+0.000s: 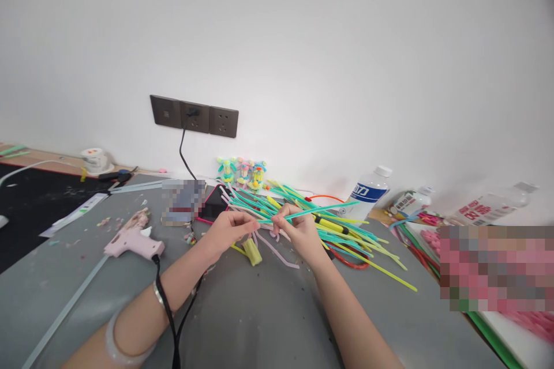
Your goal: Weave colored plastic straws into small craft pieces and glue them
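Teal stem (pixel 322 209): running between both grips, long end jutting rightward over the bench (pixel 259 317)
Left hand (pixel 231 232): pinching it, apparently near its hidden tip
Right hand (pixel 298 232): pinching it just beside
Stem pile (pixel 247 202): lying behind the hands

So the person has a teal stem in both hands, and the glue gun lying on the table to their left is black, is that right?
Not quite: the glue gun is pink, not black, as the head view shows. The rest is right: it lies on the table to the left, and the left hand and right hand hold a teal stem.
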`<state>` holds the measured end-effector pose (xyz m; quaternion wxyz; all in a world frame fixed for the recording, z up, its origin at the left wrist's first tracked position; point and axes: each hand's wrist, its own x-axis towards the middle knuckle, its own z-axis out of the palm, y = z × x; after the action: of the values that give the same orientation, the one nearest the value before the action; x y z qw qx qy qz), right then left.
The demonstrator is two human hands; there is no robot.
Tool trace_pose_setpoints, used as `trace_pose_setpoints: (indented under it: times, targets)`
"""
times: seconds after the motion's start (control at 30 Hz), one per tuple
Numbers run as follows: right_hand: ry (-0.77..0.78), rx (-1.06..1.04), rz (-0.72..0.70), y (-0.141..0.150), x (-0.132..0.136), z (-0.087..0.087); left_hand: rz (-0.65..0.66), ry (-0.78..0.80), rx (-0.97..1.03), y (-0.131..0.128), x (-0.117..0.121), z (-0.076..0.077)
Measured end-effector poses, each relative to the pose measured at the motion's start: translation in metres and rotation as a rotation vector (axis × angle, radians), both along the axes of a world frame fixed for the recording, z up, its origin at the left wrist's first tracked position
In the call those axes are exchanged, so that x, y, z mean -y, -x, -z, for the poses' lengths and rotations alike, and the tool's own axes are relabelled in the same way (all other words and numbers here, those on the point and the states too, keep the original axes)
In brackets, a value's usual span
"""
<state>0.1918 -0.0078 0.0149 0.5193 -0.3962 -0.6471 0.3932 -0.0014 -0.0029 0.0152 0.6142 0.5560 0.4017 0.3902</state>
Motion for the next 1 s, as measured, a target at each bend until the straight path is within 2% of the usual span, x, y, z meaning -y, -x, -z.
trace_pose_setpoints:
  times: [0.3, 0.7, 0.8, 0.9, 1.0]
  targets:
    - [-0.228, 0.135, 0.102, 0.017, 0.005, 0.003, -0.167, 0.052, 0.185, -0.003, -0.001, 0.002]
    - [-0.574, 0.466, 0.122, 0.031, 0.011, 0.015, -0.189, 0.185, 0.435, -0.001, -0.004, 0.005]
    - [-0.582, 0.540, 0.053, 0.028, 0.009, 0.013, -0.187, 0.179, 0.448, 0.001, -0.007, 0.006]
    - [-0.501, 0.564, 0.029, 0.020, 0.004, 0.008, -0.208, 0.163, 0.430, 0.003, -0.009, 0.006]
    - [-0.318, 0.372, 0.113, 0.009, 0.000, 0.003, -0.188, 0.150, 0.357, 0.003, -0.007, 0.004]
